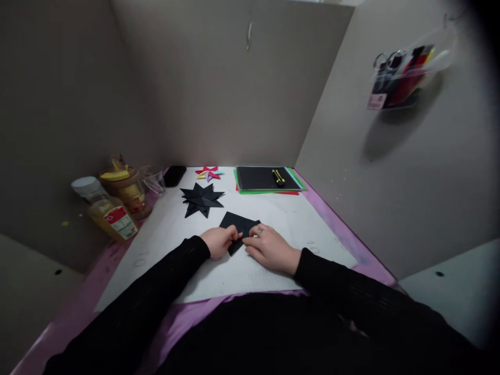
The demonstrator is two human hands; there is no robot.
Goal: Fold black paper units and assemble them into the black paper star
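Observation:
A black folded paper piece [239,227] lies on the white mat [297,224] in front of me. My left hand [219,241] pinches its near left edge with curled fingers. My right hand [269,248] presses on its near right edge, fingers bent down onto the paper. Both arms wear black sleeves. Behind the piece lies a finished black paper star [201,199]. A small multicoloured paper star [209,173] sits further back.
A stack of coloured paper sheets [269,181] with a black sheet on top and a yellow-black cutter [278,177] lies at the back right. Bottles and jars [113,200] stand at the left. A clear pouch with scissors and pens [406,73] hangs on the right wall.

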